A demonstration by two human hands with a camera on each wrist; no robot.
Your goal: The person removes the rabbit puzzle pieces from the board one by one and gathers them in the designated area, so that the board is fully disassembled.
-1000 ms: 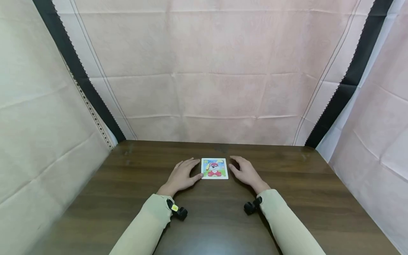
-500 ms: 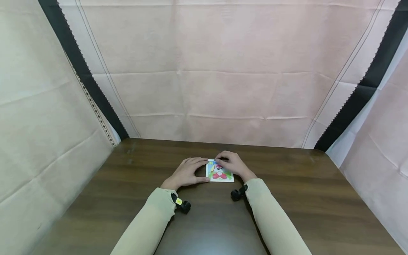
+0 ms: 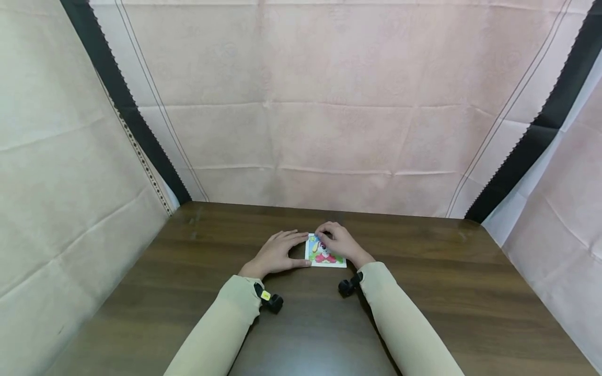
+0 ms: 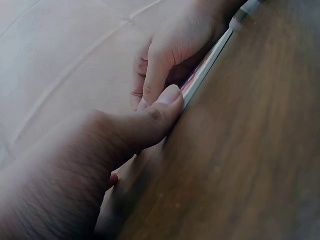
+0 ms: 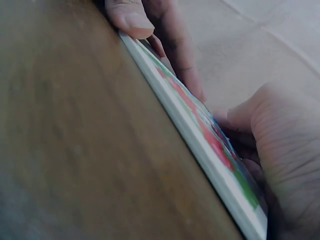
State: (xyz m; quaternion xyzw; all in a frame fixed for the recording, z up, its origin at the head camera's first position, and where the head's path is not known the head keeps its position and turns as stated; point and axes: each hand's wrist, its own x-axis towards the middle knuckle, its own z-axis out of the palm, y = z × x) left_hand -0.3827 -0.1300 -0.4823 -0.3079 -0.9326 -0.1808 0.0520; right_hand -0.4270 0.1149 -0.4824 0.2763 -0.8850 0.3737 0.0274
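A small square picture board (image 3: 326,258) with a white border lies flat on the table. Its print shows a pink cartoon animal on blue and green. My left hand (image 3: 275,255) steadies the board's left side, its long fingers fairly straight near the upper corner and its thumb (image 4: 170,95) touching the lower corner. Over the upper part of the picture, my right hand (image 3: 342,244) has curled fingers, with thumb and forefinger tips pinched together at the board. What exactly lies between those tips is hidden. The right wrist view shows the board's thick white edge (image 5: 187,135).
A brown wood-grain table (image 3: 188,313) spreads around the hands. Pale fabric walls (image 3: 329,130) with dark strips enclose its back and sides. Each wrist wears a small black camera, one on the left (image 3: 271,302) and one on the right (image 3: 348,287).
My right hand has come in from beside the board to its upper part, its fingertips closing together there. My left hand has stayed at the board's left side.
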